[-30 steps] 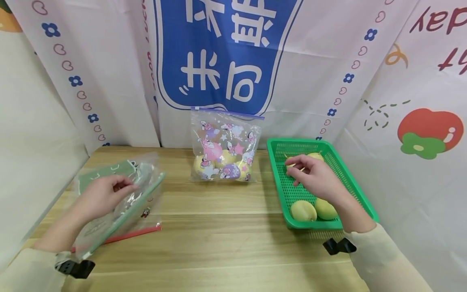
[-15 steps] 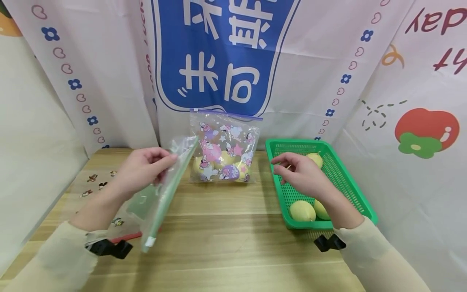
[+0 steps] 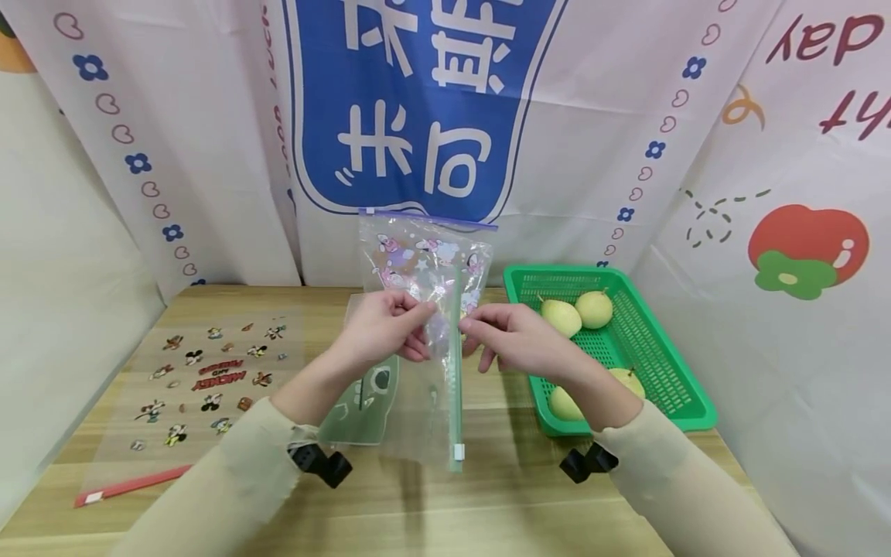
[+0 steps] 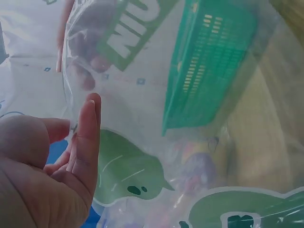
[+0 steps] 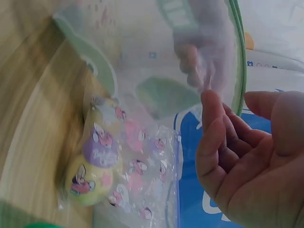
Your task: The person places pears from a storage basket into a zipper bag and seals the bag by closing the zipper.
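Upright over the middle of the table hangs a clear zip bag (image 3: 421,418) with green prints and a green slider strip (image 3: 455,387). Its plastic is pinched between thumb and fingers of my left hand (image 3: 383,326), near the strip. My right hand (image 3: 518,340) is at the strip's other side; in the right wrist view its thumb and fingers stand apart, with the bag's green edge between them. Behind the bag stands a second zip bag (image 3: 397,251), with a purple strip and cartoon prints, holding yellow-green pears (image 5: 83,178).
A green basket (image 3: 668,363) at the right holds several pears (image 3: 595,309). Flat on the left of the wooden table (image 3: 334,503) lies a clear zip bag (image 3: 216,379) with cartoon figures and a red strip (image 3: 135,486). Printed cloth hangs behind.
My left hand has lifted the green-strip bag off the left pile and brought it rightward to the middle. My right hand has moved left from over the basket to the bag's strip.
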The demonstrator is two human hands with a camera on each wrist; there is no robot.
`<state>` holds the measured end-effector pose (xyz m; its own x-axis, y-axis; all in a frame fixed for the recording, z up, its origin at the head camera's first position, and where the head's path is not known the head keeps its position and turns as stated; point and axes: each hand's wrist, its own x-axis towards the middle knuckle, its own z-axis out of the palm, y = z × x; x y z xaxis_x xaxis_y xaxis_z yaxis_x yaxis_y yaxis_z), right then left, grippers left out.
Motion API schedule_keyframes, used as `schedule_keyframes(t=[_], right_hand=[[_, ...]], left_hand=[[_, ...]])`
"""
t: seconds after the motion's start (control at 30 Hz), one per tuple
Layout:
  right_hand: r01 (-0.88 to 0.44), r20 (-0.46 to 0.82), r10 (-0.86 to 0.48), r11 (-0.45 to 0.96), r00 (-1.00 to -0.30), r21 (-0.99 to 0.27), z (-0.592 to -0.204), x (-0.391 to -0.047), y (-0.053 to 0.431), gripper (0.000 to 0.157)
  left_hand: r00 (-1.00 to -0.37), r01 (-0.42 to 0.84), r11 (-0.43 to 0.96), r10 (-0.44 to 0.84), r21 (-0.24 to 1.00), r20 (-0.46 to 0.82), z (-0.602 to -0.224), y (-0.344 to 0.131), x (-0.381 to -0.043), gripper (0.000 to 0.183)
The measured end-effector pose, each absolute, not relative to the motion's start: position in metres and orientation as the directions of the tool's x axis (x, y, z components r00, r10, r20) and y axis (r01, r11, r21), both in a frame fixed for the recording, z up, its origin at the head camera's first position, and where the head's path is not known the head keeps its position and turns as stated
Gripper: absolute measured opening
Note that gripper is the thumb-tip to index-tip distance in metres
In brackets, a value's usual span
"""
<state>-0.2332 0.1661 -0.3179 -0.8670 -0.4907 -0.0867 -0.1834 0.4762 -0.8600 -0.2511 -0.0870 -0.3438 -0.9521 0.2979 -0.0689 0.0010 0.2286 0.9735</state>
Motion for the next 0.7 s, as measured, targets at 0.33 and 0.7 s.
schedule_keyframes(t=[0.33, 0.7], right_hand=[[-0.113, -0.113, -0.386, 0.516, -0.916, -0.849, -0.317, -0.238, 0.160, 0.020], [-0.080, -0.116, -0.391, 0.450, -0.913, -0.889, -0.317, -0.242, 0.155, 0.020]], left_hand=[[-0.943, 0.106, 0.343, 0.332, 0.933, -0.015, -0.342, -0.073, -0.250, 0.034], [-0.862, 0.188, 0.372, 0.505, 0.909, -0.028, -0.334, -0.067, -0.245, 0.028]])
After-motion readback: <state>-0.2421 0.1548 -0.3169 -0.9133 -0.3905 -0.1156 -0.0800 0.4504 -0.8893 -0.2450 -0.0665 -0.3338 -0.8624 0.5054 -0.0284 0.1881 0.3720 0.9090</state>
